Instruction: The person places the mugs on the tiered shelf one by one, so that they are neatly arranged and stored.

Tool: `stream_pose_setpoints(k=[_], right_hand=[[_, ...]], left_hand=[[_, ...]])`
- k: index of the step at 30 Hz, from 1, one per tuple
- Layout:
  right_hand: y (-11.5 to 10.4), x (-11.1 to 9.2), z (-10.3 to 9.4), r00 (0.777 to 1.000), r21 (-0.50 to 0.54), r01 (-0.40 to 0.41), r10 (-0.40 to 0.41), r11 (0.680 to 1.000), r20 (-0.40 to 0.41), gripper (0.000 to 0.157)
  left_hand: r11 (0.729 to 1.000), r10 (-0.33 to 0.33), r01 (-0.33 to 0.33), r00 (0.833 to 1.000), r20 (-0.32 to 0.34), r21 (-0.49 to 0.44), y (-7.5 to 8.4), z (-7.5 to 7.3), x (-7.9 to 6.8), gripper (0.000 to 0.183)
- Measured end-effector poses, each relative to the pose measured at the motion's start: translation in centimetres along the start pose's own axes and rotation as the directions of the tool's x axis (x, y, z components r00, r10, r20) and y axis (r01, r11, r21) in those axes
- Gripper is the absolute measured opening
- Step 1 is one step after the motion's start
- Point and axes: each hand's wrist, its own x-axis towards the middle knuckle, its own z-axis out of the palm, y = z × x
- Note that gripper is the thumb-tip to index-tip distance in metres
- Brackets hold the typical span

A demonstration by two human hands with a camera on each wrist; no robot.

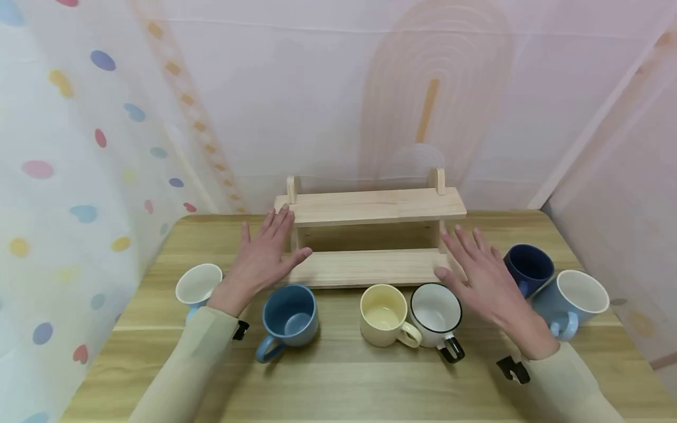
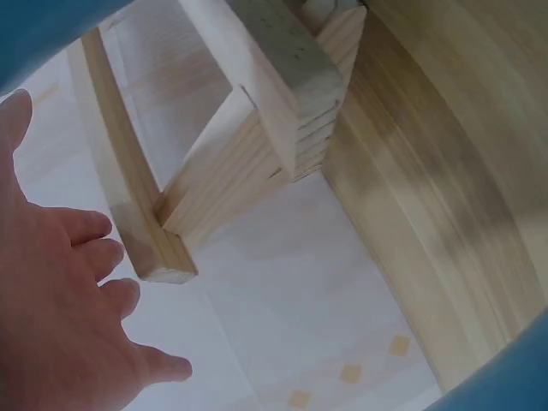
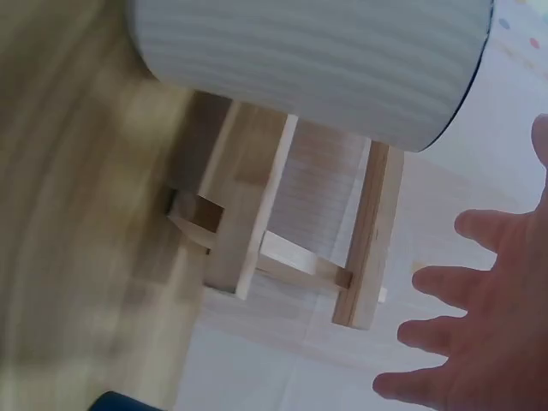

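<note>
A two-tier wooden shelf [image 1: 370, 207] stands at the back of the table. My left hand [image 1: 261, 252] hovers by its left end, fingers straight and spread, holding nothing. Off the right end is my right hand [image 1: 483, 279], likewise spread and holding nothing. In the left wrist view, the left fingers [image 2: 120, 295] are apart from the shelf's wood [image 2: 141, 197]. A blue mug [image 1: 288, 320] sits right of my left wrist. Between the hands, a yellow mug [image 1: 376, 329] stands beside a white mug [image 1: 436, 308] with a black rim and partly black handle; its side [image 3: 308, 64] fills the right wrist view's top.
Left of my left hand is a white-lined cup [image 1: 197, 285], its lower part blue. Beyond my right hand stand a navy mug [image 1: 529, 267] and a light blue mug [image 1: 555, 302]. A patterned curtain [image 1: 317, 106] hangs behind the wooden table [image 1: 338, 388].
</note>
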Motion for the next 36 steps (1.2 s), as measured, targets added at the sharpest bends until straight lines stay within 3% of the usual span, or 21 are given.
stream_pose_setpoints(k=[5, 18, 26, 36], right_hand=[[0.0, -1.7, 0.2, 1.000, 0.084, 0.008, -0.010, 0.996, 0.021, 0.069], [0.6, -6.0, 1.3, 1.000, 0.234, 0.020, -0.015, 0.972, -0.025, 0.054], [1.4, -6.9, 1.9, 1.000, 0.418, 0.007, -0.017, 0.908, 0.022, 0.038], [1.9, -7.5, 2.8, 0.988, 0.584, -0.035, -0.059, 0.811, 0.141, 0.033]], left_hand=[[1.000, 0.003, -0.003, 1.000, 0.022, -0.001, -0.7, 0.0, 0.1, 0.096], [1.000, 0.012, -0.012, 1.000, -0.002, -0.002, -2.0, -0.2, -0.2, 0.088], [1.000, 0.006, -0.006, 1.000, -0.007, -0.008, -2.3, -0.4, -0.1, 0.088], [1.000, 0.005, -0.005, 1.000, -0.009, -0.003, -2.5, -0.4, 0.2, 0.087]])
